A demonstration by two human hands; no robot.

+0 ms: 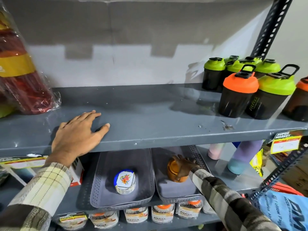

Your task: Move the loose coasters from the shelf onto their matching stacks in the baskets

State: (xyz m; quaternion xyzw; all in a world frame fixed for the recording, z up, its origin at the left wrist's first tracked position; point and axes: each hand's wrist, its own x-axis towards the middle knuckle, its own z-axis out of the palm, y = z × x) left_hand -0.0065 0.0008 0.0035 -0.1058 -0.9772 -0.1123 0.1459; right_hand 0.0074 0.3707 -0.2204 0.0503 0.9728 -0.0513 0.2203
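Note:
Two grey perforated baskets stand side by side on the lower shelf. The left basket [100, 184] holds a stack of white floral coasters with blue edges [125, 181]. In the right basket [198, 157] stands a stack of orange-brown coasters [172, 169], and my right hand [184, 167] lies over it, fingers closed around its top and side. My left hand [78, 134] rests flat on the grey upper shelf [150, 114], fingers spread and holding nothing. No loose coaster shows on the upper shelf.
Shaker bottles with green and orange lids [250, 87] crowd the upper shelf's right end. A wrapped red bottle [21, 72] stands at its left. Pastel bottles [241, 155] stand right of the baskets, jars [163, 214] fill the shelf below, and a perforated steel post [283, 165] runs at the right.

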